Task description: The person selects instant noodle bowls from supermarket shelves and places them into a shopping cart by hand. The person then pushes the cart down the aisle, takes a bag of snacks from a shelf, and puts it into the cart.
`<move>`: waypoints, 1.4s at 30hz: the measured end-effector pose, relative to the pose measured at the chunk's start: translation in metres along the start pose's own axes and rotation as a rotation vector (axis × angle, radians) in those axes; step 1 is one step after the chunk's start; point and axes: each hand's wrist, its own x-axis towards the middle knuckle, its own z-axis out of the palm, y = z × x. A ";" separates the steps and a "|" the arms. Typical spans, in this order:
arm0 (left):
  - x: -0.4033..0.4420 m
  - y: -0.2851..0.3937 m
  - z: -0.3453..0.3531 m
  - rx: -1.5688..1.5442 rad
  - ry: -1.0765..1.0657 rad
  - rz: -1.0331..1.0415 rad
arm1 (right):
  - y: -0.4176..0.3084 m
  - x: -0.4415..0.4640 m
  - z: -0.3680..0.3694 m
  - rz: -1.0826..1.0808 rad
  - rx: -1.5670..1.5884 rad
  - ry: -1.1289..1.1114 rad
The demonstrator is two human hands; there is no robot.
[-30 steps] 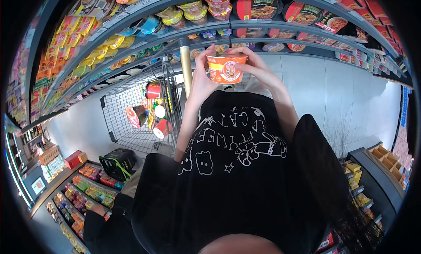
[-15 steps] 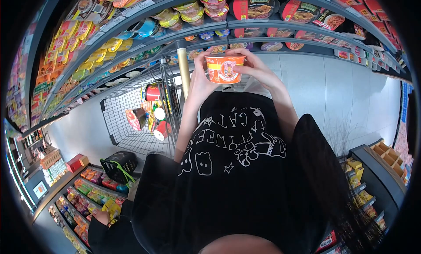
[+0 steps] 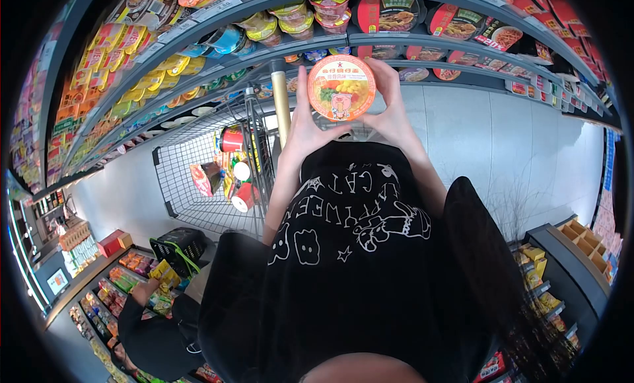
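Observation:
An orange instant noodle bowl (image 3: pixel 341 89) is held up in front of my chest, its round lid facing me. The lid shows a cartoon pig, a food picture and printed characters. My left hand (image 3: pixel 308 126) grips the bowl's left side, thumb along the lower rim. On the opposite side my right hand (image 3: pixel 391 115) wraps round it, its thumb also under the lower edge. The bowl's side wall is hidden behind the lid. To the left of my hands stands a wire shopping cart (image 3: pixel 191 148) with a pale gold handle bar (image 3: pixel 281 102).
Shelves of instant noodles (image 3: pixel 389 14) curve across the front and left. Several packaged goods (image 3: pixel 232 140) lie in the cart. At lower left, another person's hand (image 3: pixel 144 292) holds a yellow packet (image 3: pixel 164 272) near a black basket (image 3: pixel 181 247). A snack shelf (image 3: pixel 545 297) stands at lower right.
The noodle bowl has been tipped from its side view so that the lid faces me, and my fingers have shifted round it. The other person's hand has lifted a yellow packet.

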 end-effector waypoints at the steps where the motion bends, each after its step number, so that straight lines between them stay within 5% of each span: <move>1: 0.000 0.000 -0.001 0.024 0.043 -0.005 | 0.001 0.001 -0.001 -0.045 -0.046 -0.013; 4: 0.000 0.003 -0.002 -0.152 0.090 -0.084 | 0.000 0.001 -0.002 -0.081 -0.088 -0.039; 7: -0.001 0.001 -0.001 -0.055 0.161 0.049 | -0.002 -0.001 0.001 -0.027 0.003 -0.053; 42: -0.004 -0.004 -0.010 0.038 0.182 -0.046 | 0.002 -0.002 0.007 0.069 -0.001 -0.068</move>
